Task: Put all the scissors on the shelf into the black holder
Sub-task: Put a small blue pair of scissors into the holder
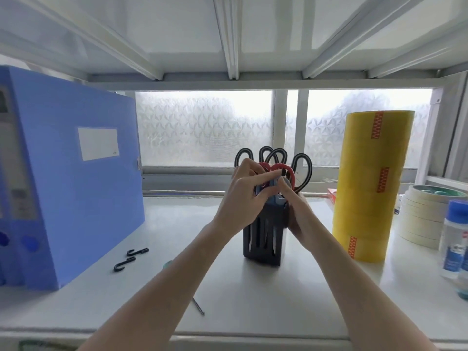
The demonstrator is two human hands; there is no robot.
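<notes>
Both hands meet at the top of the black holder (pixel 263 239), which stands upright on the white shelf (pixel 228 295). The left hand (pixel 243 198) comes in from the holder's left side, its fingers curled around the blue-handled scissors (pixel 272 191) at the holder's mouth, with the forefinger stretched across to the red handles. The right hand (pixel 297 211) is pressed against the holder's right wall, fingers wrapped partly behind it, thumb and forefinger pinching up at the same blue handle; how firm that grip is cannot be told, since the fingers overlap.

Just beyond the fingertips, red-handled scissors (pixel 285 169) sit in the holder, and behind them the loops of black-handled scissors (pixel 302 171) rise above the hands. Blades show through the holder's slotted front.

Well to the left of the left hand stands a blue file box (pixel 76 188). Below and left of that hand, two black hooks (pixel 130 258) lie on the shelf, apart from each other. Close under the left forearm lies a thin dark tool (pixel 198 306), its upper end hidden by the arm. To the right of the right hand stands a tall stack of yellow tape rolls (pixel 372 186), then a stack of masking tape rolls (pixel 423 216) and a blue-capped bottle (pixel 455 236).
</notes>
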